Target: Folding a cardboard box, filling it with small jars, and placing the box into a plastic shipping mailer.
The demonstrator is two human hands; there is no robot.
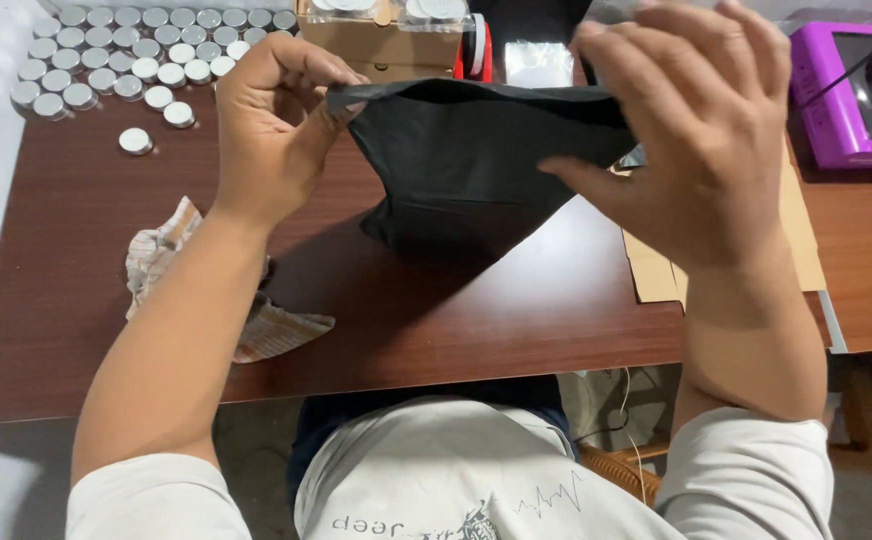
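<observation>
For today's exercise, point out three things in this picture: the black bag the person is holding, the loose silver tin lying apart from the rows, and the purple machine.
black bag point(466, 160), head view, middle of its front face.
loose silver tin point(136, 141), head view, centre of its lid.
purple machine point(824, 95), head view, its left side panel.

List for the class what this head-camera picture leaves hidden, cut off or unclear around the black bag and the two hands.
- Head view: inside of the black bag, hidden by its own folded top.
- Right hand: fingertips behind the bag's edge; its grip is hidden.
- Cardboard sheets: partly covered by the right forearm.
- Purple machine: cut off by the right edge.
- Patterned cloth: partly under the left hand's forearm.
</observation>
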